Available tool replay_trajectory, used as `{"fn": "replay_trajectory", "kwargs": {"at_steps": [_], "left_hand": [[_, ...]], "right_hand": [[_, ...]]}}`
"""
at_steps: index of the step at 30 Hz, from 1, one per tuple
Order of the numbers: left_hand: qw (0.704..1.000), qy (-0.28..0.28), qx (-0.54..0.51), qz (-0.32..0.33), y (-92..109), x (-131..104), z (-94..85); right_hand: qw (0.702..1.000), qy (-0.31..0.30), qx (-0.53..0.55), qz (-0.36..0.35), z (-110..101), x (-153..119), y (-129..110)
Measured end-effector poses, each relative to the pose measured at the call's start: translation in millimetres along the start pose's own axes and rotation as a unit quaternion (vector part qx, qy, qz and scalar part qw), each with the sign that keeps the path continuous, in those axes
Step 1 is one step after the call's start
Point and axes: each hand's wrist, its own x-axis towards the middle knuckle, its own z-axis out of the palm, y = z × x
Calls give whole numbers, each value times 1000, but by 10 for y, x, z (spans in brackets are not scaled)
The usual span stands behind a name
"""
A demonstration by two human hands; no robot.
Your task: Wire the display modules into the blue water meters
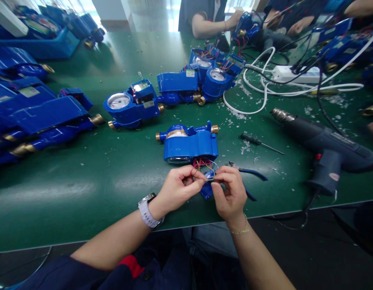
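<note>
A blue water meter (pixel 191 146) with brass pipe ends lies tipped on its side in front of me. Thin red, yellow and blue wires (pixel 201 162) come out of its near side. My left hand (pixel 183 186) pinches a yellow wire (pixel 208 179) between thumb and fingertips. Across from it, my right hand (pixel 230 191) has its fingertips closed at the other end of that wire. Beneath the fingers is a small blue plastic part (pixel 206 191), partly hidden. Blue-handled pliers (pixel 253 172) lie just right of my right hand.
A heat gun (pixel 331 149) and a screwdriver (pixel 259 143) lie to the right. Behind are more water meters (pixel 133 104), a white power strip (pixel 298 75) and loose cables. Meters are stacked at left, near a blue bin (pixel 50 47). Co-workers' arms (pixel 209 26) are across the table.
</note>
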Motion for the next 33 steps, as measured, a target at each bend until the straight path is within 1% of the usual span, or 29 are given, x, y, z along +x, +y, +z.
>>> {"fn": "replay_trajectory", "kwargs": {"at_steps": [3,5,7,9,13,19,23,26,33], "left_hand": [[998,13,32,44,-10,0,5],[996,14,44,72,-17,-2,5],[995,13,52,84,-21,-9,2],[995,15,63,75,-21,-17,-4],[997,18,69,35,-8,-24,-12],[1000,-2,1,-2,15,2,-22],[999,-20,23,15,18,5,-39],[998,-9,48,33,8,4,-36],[999,1,47,28,-5,2,-12]], "right_hand": [[1000,-26,3,13,-23,11,-12],[999,-29,0,20,-27,22,-14],[999,-27,-9,17,-22,31,-13],[1000,-23,-15,9,-13,36,-9],[1000,-22,-13,4,-7,33,-4],[999,-31,-1,26,-26,28,6],[999,-39,6,30,-25,27,2],[998,-46,10,29,-21,29,-4],[998,-58,12,14,-19,31,3]]}}
